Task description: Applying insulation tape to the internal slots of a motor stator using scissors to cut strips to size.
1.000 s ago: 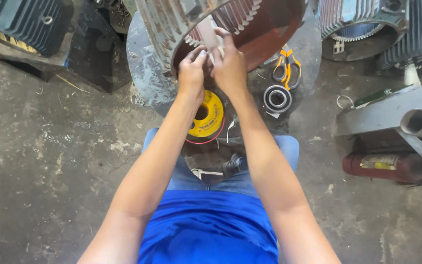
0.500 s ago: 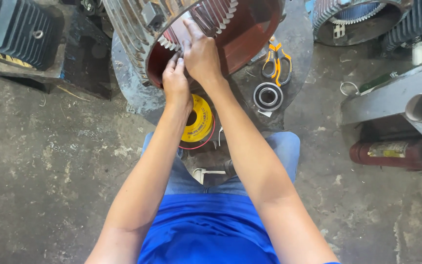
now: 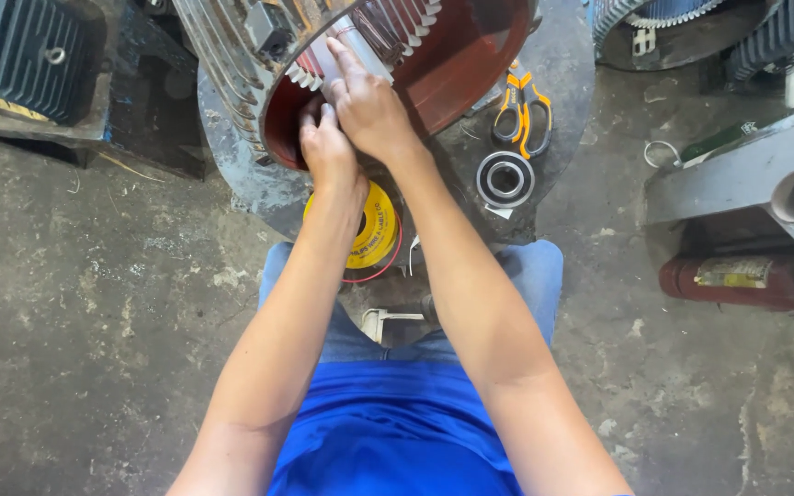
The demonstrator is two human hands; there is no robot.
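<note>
Left hand: the left hand (image 3: 328,152) is at the near rim of the motor stator housing (image 3: 470,64), fingers curled against the white insulation paper (image 3: 346,50); I cannot tell if it grips the paper or only presses it
Right hand: the right hand (image 3: 369,106) lies just beside and partly over the left, fingers stretched flat on the same paper, not closed around anything
Paper: it stands in the slots at the near-left rim of the housing (red inside, ribbed outside)
Step in hand: probably seating the paper into a slot; the next move calls for a steady push along the slot
Around: yellow wire spool (image 3: 374,230) under the wrists; orange scissors (image 3: 526,101) and a bearing (image 3: 505,179) at the right edge of the metal base (image 3: 232,174)
</note>
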